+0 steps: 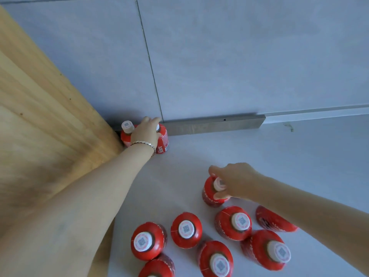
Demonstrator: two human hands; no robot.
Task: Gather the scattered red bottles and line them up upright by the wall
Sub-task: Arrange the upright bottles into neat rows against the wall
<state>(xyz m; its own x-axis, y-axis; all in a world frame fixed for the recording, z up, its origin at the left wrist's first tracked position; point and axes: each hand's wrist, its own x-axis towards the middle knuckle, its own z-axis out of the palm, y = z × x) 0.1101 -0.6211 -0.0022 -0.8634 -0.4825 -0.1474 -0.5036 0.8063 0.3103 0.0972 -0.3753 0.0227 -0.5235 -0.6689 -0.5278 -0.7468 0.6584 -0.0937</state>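
Seating the second bottle [164, 141] upright beside the corner bottle [126, 134] at the wall [219, 66], we are gripping its top with our left hand [146, 131]; our right hand [237, 181] is pinching the next bottle [210, 196] by its cap, best lifted straight up.

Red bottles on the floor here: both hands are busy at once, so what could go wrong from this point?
1. The left hand holds the bottle by the wall close beside the corner bottle; a nudge might topple that one.
2. The right hand grips the loose bottle only around its cap, so it could slip or swing when lifted.
3. The right forearm crosses over a half-hidden bottle; dropping the arm might knock it.
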